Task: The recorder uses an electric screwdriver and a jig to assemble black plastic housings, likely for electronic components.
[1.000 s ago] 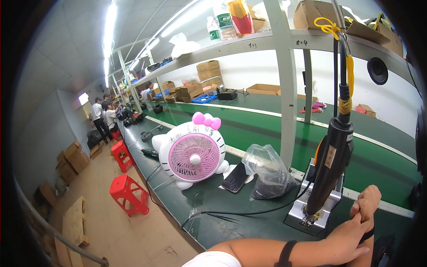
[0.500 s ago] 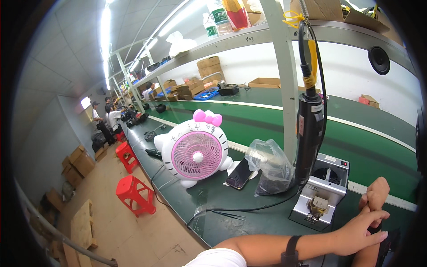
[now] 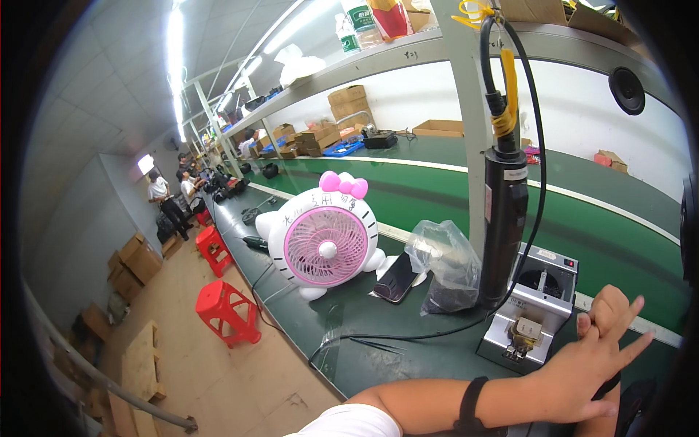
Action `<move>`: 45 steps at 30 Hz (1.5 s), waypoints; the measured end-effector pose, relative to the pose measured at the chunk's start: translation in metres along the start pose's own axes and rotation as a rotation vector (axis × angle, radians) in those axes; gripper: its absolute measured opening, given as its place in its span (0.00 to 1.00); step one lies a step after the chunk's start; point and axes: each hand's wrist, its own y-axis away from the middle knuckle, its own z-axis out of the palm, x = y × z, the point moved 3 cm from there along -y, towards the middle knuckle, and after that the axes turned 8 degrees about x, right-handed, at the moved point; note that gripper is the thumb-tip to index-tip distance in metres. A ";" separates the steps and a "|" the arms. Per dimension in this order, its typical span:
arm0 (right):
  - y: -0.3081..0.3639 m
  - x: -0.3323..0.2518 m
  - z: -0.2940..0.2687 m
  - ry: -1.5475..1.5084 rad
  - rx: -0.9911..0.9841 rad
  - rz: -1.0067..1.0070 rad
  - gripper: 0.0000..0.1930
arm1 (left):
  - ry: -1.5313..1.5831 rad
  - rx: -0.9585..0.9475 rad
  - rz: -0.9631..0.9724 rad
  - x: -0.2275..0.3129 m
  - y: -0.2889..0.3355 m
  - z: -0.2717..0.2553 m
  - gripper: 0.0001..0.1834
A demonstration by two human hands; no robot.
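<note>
My left arm reaches in from the lower edge, a black strap around it. At its end, my left hand (image 3: 571, 375) is open with fingers spread, lying across my right wrist, where a dark band (image 3: 606, 387) partly shows. Behind it, my right hand (image 3: 606, 306) is curled closed with nothing visible in it; my left hand covers part of it. Closest to both hands is a silver screw feeder (image 3: 502, 346) with a tan block at its front. Above it hangs a black electric screwdriver (image 3: 502, 226) on a looped cable with a yellow tie.
Left of the feeder are a clear plastic bag (image 3: 444, 251) with dark contents, a phone (image 3: 397, 278) and a white-and-pink cat-shaped fan (image 3: 328, 249). A black cable (image 3: 408, 338) crosses the bench. Red stools (image 3: 222, 313) line the aisle. Several people stand or sit far left.
My left hand's fingers have lifted and spread from around my right wrist. My right hand has shifted slightly left in the picture. The view has tilted a little.
</note>
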 end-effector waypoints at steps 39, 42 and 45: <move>0.004 0.049 0.050 -0.395 0.013 0.202 0.20 | 0.122 0.734 -0.073 -0.007 0.004 -0.008 0.33; -0.003 0.050 0.035 -0.532 -0.054 0.352 0.22 | 0.419 0.446 -0.126 -0.017 0.008 -0.029 0.38; -0.009 0.038 0.016 -1.022 -0.021 0.580 0.25 | 0.385 0.520 -0.081 -0.017 0.007 -0.044 0.42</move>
